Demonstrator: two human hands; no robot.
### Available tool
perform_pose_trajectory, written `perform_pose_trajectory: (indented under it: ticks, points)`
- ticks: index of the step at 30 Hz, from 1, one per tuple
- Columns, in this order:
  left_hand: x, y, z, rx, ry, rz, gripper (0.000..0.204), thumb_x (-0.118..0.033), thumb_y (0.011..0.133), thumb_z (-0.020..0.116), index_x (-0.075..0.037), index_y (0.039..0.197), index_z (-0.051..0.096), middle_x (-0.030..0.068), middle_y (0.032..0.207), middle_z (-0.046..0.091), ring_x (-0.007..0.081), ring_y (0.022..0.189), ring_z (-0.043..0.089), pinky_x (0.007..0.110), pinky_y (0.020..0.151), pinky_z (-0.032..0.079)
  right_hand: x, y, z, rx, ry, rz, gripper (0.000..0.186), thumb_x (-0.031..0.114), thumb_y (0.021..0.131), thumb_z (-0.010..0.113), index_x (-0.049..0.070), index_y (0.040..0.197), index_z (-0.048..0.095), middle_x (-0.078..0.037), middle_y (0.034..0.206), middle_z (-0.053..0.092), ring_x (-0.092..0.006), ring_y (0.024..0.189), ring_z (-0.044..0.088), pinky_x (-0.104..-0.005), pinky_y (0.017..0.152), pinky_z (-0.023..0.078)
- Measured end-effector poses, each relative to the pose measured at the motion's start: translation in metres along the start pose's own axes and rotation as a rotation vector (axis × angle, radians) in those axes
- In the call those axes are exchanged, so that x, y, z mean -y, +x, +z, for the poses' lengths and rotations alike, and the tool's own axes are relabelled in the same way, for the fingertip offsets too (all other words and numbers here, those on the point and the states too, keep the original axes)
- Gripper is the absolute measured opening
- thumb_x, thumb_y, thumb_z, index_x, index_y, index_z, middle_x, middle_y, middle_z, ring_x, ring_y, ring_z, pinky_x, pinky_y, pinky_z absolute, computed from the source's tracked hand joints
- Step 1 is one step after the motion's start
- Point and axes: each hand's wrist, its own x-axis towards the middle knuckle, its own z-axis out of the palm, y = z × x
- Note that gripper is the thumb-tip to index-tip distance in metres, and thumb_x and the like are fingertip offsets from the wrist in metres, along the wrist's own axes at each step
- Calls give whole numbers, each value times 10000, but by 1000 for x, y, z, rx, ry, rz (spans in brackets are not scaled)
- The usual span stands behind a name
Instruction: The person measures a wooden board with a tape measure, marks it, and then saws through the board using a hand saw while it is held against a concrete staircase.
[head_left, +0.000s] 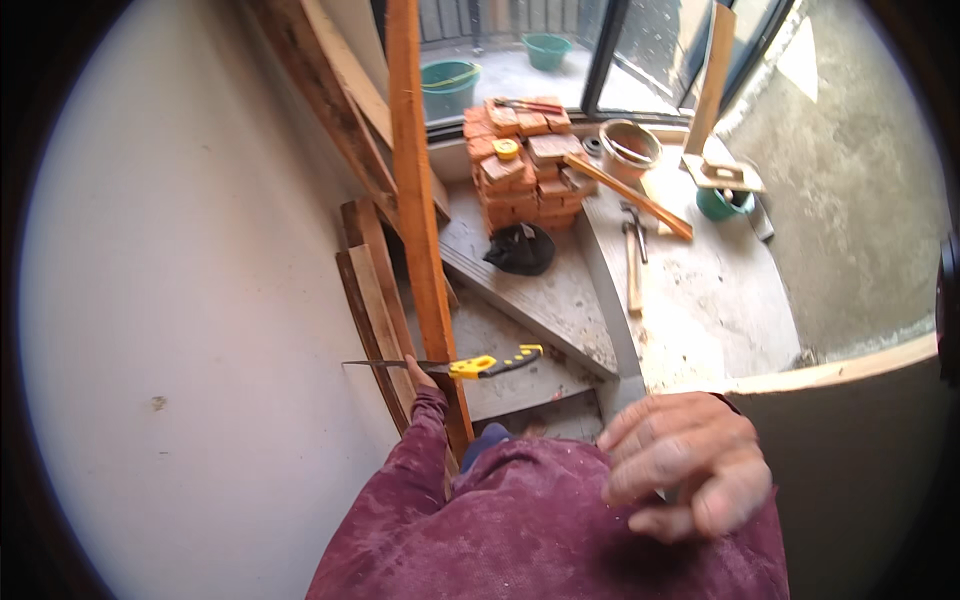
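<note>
We list four containers: two green tubs [450,98] beyond the glass, one pail [622,170] whose contents we cannot make out, and one green bucket [720,211] partly covered by a board [735,182], a pale object showing inside. We count one brick pile [510,205] and one black bundle [520,248] just beside it. We record one saw [490,364] crossing one long plank [415,200], our left hand [420,375] by its blade, grip unclear, our right hand [685,465] raised, fingers loosely curled, visibly holding nothing.

left hand [422,376] at long plank [414,190] | yellow-black saw [474,367] across plank | right hand [690,462] raised, loosely curled
</note>
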Motion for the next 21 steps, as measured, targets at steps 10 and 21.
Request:
perform_pose_trajectory:
  ticks: [10,21]
  points:
    - [8,-27,-25,-8,281,14,1171,-905,727,216,1,1467,265,140,1468,346,264,1327,333,310,1130,201,-13,45,31,-170,381,-289,245,-15,816,585,111,1001,684,-97,693,589,-210,565,550,-326,586,509]
    - [23,-5,-18,39,378,-131,1175,-915,712,245,-12,1462,301,158,1456,362,260,1319,361,329,1122,236,-265,-112,92,864,-510,500,545,475,900,556,43,1223,478,-162,1029,610,-325,1040,560,-492,926,372]
